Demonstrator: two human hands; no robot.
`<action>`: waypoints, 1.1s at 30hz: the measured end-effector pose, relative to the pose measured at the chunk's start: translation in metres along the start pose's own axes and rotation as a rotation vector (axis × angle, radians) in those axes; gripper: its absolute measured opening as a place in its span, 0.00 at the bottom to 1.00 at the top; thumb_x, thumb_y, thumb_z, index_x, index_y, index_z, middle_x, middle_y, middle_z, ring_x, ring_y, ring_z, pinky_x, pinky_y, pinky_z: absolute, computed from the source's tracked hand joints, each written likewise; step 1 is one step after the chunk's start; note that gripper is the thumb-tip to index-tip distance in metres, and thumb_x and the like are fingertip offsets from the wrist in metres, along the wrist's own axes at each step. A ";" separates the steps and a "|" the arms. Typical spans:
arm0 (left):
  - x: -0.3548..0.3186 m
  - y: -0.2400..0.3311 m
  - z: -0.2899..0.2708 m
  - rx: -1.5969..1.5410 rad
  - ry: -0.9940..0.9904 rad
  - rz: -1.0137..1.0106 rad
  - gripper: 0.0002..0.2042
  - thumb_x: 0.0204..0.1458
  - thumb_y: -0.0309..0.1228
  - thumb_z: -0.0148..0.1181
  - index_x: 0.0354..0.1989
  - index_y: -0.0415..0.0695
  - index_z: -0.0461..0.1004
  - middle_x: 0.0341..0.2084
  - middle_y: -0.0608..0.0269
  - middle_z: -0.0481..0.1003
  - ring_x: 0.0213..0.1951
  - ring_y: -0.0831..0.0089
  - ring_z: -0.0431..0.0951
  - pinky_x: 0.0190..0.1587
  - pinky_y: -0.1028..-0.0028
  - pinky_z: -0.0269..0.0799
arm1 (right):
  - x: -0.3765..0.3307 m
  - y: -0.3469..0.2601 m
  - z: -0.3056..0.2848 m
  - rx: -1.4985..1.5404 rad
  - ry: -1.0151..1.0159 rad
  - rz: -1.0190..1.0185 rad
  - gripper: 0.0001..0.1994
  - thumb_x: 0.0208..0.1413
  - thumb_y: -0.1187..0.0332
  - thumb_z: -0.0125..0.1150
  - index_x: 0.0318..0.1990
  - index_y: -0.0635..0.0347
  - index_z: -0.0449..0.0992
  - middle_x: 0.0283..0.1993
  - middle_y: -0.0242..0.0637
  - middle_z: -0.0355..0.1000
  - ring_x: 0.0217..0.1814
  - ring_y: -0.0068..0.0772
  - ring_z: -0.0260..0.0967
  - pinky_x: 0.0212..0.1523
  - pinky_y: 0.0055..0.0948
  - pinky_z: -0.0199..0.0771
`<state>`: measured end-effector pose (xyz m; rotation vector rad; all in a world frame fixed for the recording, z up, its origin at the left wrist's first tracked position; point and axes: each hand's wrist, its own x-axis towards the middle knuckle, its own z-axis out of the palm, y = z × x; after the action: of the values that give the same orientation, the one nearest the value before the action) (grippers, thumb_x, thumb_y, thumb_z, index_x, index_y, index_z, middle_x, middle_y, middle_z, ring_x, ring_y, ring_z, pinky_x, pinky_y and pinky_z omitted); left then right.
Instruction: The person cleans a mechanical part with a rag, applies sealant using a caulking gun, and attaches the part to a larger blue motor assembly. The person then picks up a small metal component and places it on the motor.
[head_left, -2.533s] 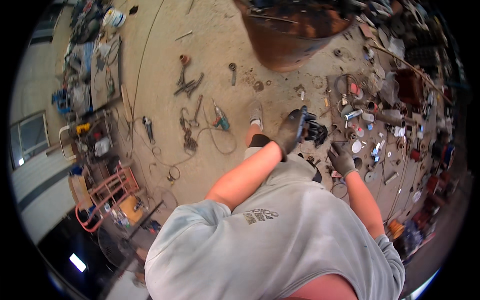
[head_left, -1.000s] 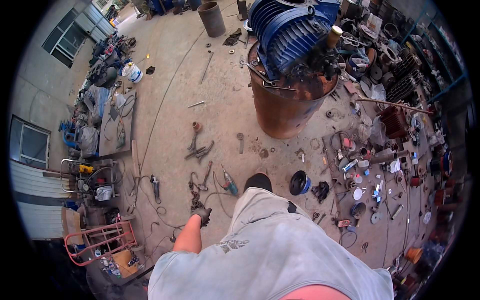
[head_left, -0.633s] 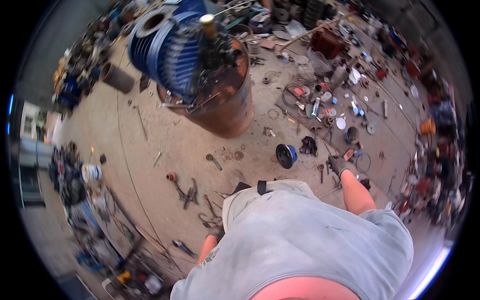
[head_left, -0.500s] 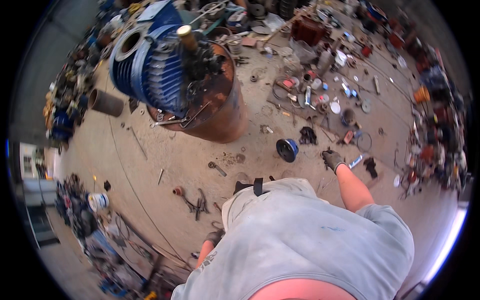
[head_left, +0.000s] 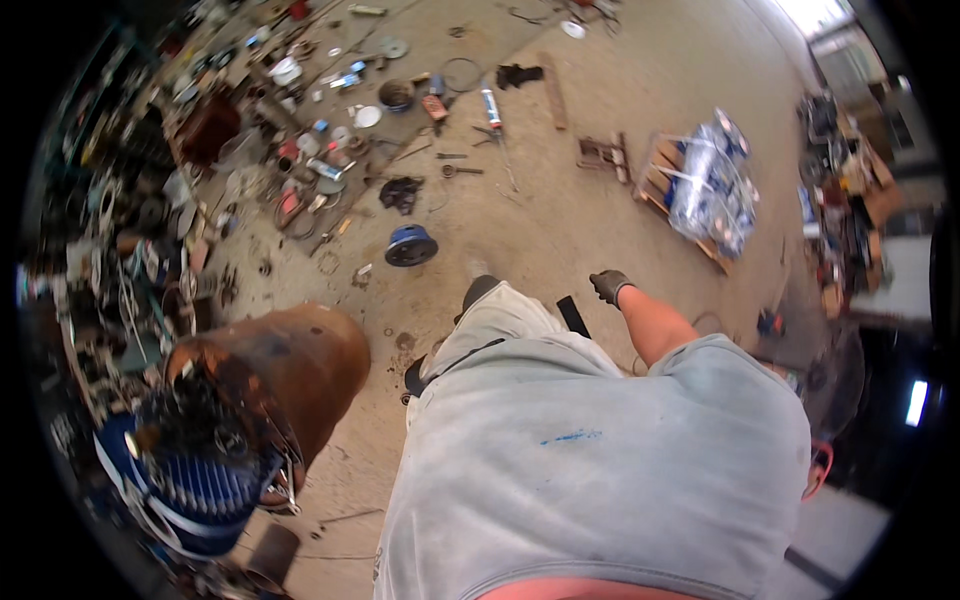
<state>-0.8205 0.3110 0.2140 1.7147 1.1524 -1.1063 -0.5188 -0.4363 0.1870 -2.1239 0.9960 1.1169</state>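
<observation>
My right hand [head_left: 610, 287], in a dark glove, hangs out in front of my body on the right. Its fingers look loosely curled together, and I see nothing in them. My left hand is out of view, hidden by my body in its grey shirt [head_left: 590, 450]. Ahead on the floor lies a blue round part with a black face [head_left: 411, 246], apart from my hand. Beyond it are a crumpled black cloth [head_left: 402, 195], a ring-ended metal tool [head_left: 460, 171] and a caulking gun with a white-and-blue tube [head_left: 491, 110].
A rusty drum [head_left: 310, 345] at left carries a blue finned machine [head_left: 205, 490]. A pallet [head_left: 660, 175] with plastic-wrapped goods [head_left: 700, 195] stands ahead right, near a rusty metal frame [head_left: 603, 155]. Scattered parts and containers fill the far left; a board [head_left: 554, 90] lies beyond.
My view has swung to the right, so the drum now sits at lower left and the pallet has come into sight. My left hand has gone out of view.
</observation>
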 end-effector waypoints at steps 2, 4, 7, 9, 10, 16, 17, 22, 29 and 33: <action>0.022 0.027 -0.007 0.165 -0.049 0.069 0.24 0.71 0.48 0.59 0.61 0.38 0.79 0.51 0.48 0.86 0.45 0.51 0.88 0.47 0.56 0.84 | 0.006 0.085 0.003 0.002 0.048 0.071 0.21 0.72 0.50 0.54 0.46 0.60 0.83 0.39 0.42 0.82 0.37 0.41 0.78 0.38 0.45 0.77; 0.046 0.051 -0.004 0.345 -0.098 0.140 0.24 0.71 0.48 0.59 0.60 0.38 0.79 0.51 0.48 0.86 0.44 0.52 0.89 0.47 0.55 0.84 | 0.000 0.156 0.007 -0.225 0.052 0.124 0.20 0.73 0.52 0.52 0.48 0.57 0.84 0.45 0.44 0.84 0.42 0.43 0.81 0.41 0.46 0.79; 0.051 0.096 -0.104 0.795 -0.011 0.261 0.24 0.70 0.47 0.60 0.60 0.37 0.79 0.50 0.49 0.86 0.43 0.52 0.89 0.45 0.55 0.84 | -0.032 0.159 0.116 -0.477 -0.125 -0.058 0.19 0.75 0.54 0.48 0.54 0.54 0.83 0.54 0.46 0.84 0.51 0.47 0.83 0.49 0.49 0.81; 0.041 0.149 -0.115 0.627 0.090 0.520 0.24 0.70 0.49 0.59 0.59 0.38 0.77 0.43 0.50 0.85 0.33 0.57 0.85 0.36 0.56 0.82 | -0.041 0.142 0.121 -0.599 -0.177 -0.097 0.19 0.76 0.57 0.46 0.60 0.53 0.81 0.59 0.47 0.83 0.58 0.53 0.82 0.56 0.51 0.81; 0.028 0.188 -0.092 0.257 0.025 0.328 0.25 0.70 0.49 0.59 0.61 0.39 0.76 0.41 0.49 0.85 0.32 0.58 0.84 0.34 0.58 0.81 | -0.039 0.143 0.109 -0.642 -0.194 -0.034 0.19 0.76 0.58 0.46 0.63 0.52 0.80 0.60 0.47 0.83 0.61 0.57 0.80 0.60 0.52 0.80; -0.082 0.329 -0.021 0.143 -0.039 0.195 0.25 0.70 0.47 0.59 0.63 0.38 0.76 0.39 0.47 0.85 0.29 0.62 0.83 0.32 0.62 0.79 | 0.004 0.060 0.014 0.225 0.152 0.422 0.73 0.50 0.44 0.81 0.86 0.51 0.23 0.81 0.73 0.47 0.77 0.71 0.64 0.76 0.56 0.70; -0.072 0.319 -0.015 0.176 -0.026 0.183 0.25 0.69 0.48 0.60 0.61 0.37 0.78 0.41 0.47 0.86 0.31 0.62 0.84 0.35 0.62 0.80 | 0.017 0.047 -0.005 0.194 0.199 0.309 0.74 0.49 0.45 0.83 0.86 0.56 0.24 0.80 0.76 0.48 0.79 0.70 0.62 0.76 0.53 0.69; -0.016 0.252 -0.014 0.582 0.167 0.142 0.29 0.66 0.57 0.59 0.49 0.39 0.88 0.46 0.45 0.87 0.45 0.56 0.88 0.53 0.61 0.79 | 0.088 -0.058 -0.110 0.262 0.293 0.122 0.70 0.51 0.50 0.83 0.86 0.60 0.28 0.82 0.71 0.49 0.83 0.66 0.57 0.80 0.49 0.66; -0.043 0.272 -0.007 0.172 0.154 -0.094 0.23 0.68 0.49 0.62 0.54 0.41 0.85 0.40 0.51 0.88 0.36 0.61 0.87 0.41 0.59 0.82 | 0.207 -0.102 -0.129 -0.134 0.013 0.052 0.41 0.59 0.53 0.73 0.78 0.61 0.67 0.77 0.52 0.69 0.75 0.51 0.72 0.74 0.42 0.73; -0.073 0.291 0.011 0.085 0.000 -0.248 0.19 0.71 0.46 0.60 0.52 0.40 0.81 0.34 0.55 0.85 0.27 0.64 0.83 0.30 0.62 0.81 | 0.221 -0.172 -0.083 -0.208 -0.031 -0.075 0.31 0.59 0.51 0.71 0.66 0.57 0.82 0.65 0.49 0.81 0.67 0.52 0.79 0.69 0.44 0.78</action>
<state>-0.5624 0.1972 0.3168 1.6669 1.3625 -1.3218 -0.2580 -0.4756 0.0620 -2.2784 0.8089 1.2594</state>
